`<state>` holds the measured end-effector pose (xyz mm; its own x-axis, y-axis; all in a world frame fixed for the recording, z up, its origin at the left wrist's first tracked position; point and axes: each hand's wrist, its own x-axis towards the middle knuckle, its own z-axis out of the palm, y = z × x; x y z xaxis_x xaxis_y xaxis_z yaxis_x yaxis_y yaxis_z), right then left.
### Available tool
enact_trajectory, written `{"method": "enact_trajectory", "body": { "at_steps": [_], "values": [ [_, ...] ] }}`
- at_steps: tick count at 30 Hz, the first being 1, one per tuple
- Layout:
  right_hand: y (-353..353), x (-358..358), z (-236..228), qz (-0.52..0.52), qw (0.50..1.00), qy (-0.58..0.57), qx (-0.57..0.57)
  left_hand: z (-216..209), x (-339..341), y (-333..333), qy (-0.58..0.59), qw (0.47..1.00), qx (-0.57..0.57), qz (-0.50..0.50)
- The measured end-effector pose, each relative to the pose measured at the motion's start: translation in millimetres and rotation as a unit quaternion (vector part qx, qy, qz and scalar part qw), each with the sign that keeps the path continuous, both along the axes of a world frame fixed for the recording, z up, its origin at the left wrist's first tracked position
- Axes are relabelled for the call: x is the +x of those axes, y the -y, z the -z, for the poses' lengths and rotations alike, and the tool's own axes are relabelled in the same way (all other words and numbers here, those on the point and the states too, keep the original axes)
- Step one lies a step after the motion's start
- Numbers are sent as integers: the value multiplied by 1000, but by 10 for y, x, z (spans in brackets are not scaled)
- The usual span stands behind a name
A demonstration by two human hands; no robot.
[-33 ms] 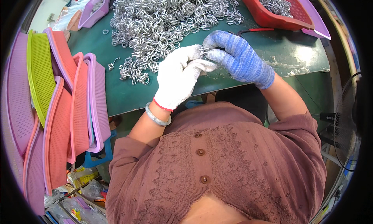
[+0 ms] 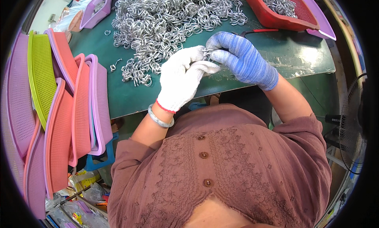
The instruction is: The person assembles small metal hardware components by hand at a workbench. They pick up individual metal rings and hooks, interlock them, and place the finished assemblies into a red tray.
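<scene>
My left hand [image 2: 179, 78], in a white knitted glove with a red cuff edge, pinches small silvery metal rings [image 2: 207, 53] between thumb and fingers. Opposite it, my right hand [image 2: 242, 60] wears a blue striped glove, its thumb and forefinger closed on the same rings. The fingertips nearly meet just above the near part of the green table [image 2: 130, 99]; they partly cover the rings, so their exact shape and how they join cannot be told. Beyond my hands lies a large heap of similar metal rings [image 2: 158, 22]. A few loose pieces [image 2: 115, 65] lie left of it.
A red basket [image 2: 272, 16] with metal pieces stands at the far right, over a purple basket [image 2: 325, 26]. A red-handled tool [image 2: 260, 30] lies before it. A purple basket [image 2: 94, 10] sits far left. Stacked coloured baskets [image 2: 81, 109] fill the left; a fan [image 2: 351, 121] stands right.
</scene>
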<state>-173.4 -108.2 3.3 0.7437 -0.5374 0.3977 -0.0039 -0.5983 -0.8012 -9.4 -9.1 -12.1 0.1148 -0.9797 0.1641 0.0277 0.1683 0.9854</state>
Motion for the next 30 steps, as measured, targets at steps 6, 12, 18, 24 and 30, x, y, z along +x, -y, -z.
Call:
{"method": "enact_trajectory", "body": {
  "at_steps": [6, 12, 18, 24, 30],
  "values": [
    [-2, 2, -43, -34, 995, 24, 95, 100, -25, 59, -6, 998, -54, -21],
    [27, -21, 9, -35, 999, 24, 15, -80, -46, 36, -35, 999, -9, 22],
    [23, 11, 54, 37, 986, 25, -160, -18, 40, 16, -171, 982, 22, 76],
    [43, 58, 113, 128, 968, 61, -205, 54, 47, 80, -254, 960, 52, 103],
    [23, 74, 145, 157, 949, 60, -265, -140, -37, 33, -114, 987, 88, 70]
  ]
}}
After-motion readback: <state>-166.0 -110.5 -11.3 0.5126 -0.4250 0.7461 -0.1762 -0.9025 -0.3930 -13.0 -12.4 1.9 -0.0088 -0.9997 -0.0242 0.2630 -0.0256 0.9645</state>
